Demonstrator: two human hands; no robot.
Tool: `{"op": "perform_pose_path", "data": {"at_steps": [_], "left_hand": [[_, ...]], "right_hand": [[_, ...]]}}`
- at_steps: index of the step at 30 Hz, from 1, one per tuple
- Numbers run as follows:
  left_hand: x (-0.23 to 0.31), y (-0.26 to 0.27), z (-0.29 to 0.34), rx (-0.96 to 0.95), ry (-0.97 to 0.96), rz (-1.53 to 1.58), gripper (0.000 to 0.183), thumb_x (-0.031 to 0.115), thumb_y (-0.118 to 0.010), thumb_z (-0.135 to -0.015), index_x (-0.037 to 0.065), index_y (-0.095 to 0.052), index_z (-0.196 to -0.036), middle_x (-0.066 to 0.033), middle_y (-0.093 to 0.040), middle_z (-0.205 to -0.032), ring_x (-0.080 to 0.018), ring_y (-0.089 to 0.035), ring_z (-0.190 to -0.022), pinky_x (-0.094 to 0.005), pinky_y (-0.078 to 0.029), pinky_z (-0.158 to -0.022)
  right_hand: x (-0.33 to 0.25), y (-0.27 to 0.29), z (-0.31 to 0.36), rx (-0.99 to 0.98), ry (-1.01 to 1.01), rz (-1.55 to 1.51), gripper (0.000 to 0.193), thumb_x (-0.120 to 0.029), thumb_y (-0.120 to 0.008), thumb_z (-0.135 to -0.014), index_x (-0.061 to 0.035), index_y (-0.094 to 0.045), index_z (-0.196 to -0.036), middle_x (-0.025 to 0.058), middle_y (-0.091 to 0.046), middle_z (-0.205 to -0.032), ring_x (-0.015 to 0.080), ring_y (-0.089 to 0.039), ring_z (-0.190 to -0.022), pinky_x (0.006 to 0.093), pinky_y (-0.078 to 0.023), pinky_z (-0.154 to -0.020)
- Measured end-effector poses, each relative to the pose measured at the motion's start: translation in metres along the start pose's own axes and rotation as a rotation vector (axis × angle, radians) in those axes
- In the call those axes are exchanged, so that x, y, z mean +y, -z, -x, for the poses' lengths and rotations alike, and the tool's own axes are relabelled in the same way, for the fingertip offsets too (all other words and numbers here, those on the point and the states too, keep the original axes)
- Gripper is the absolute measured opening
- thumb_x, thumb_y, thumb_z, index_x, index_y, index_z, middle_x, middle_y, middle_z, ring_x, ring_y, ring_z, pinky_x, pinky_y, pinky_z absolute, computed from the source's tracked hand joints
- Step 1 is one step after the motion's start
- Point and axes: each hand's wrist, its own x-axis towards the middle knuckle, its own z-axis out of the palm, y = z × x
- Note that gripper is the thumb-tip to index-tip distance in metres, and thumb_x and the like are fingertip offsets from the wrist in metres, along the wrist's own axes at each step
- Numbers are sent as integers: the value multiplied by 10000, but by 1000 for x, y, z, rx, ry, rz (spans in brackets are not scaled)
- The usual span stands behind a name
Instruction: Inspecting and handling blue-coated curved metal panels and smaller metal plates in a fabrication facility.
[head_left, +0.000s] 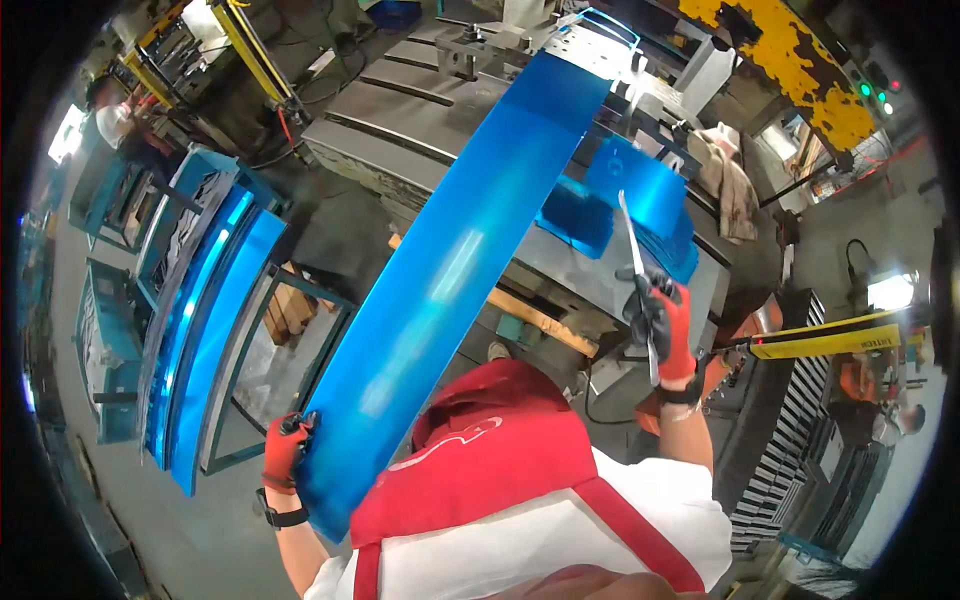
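Near slotted metal [400,112], the left hand [286,452] clasps a glossy blue sheet [440,270], the right hand [664,325] a slender rod [630,232].

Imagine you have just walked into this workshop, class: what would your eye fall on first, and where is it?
First, the long blue sheet, slanting across the middle from the left hand, at its lower end, up to the metal table. To its right, the red-gloved right hand holds a thin tool; the red apron stands out at lower centre.

Metal workshop — slotted machine bed [385,122]
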Motion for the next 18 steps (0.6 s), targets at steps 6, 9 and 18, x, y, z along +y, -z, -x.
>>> {"op": "perform_pose_path", "data": {"at_steps": [6,9,18], "left_hand": [[-3,5,-1,-24,-31,-11,85,45,-540,-669,-3,-585,-723,-6,-555,-653,-85,-499,-620,-225,-389,-592],[-3,4,1,-5,-34,0,103,46,-536,-672,-2,-592,-745,-6,-557,-660,-85,-500,-626,-226,-389,-595],[-26,3,-17,-47,-54,107,109,49,-542,-677,-10,-587,-757,-10,-558,-672,-88,-499,-633,-219,-389,-615]], "right_hand": [[37,9,10,-44,-124,61,272,-186,-470,-799,12,-583,-948,18,-523,-559,50,-400,-375,190,-263,-331],[52,4,-16,-162,-184,-124,285,-201,-452,-798,-4,-585,-954,2,-491,-534,51,-378,-364,190,-252,-331],[56,28,-34,-368,-315,-364,316,-273,-425,-825,-49,-562,-1001,-33,-499,-638,-6,-375,-398,152,-261,-344]]}}
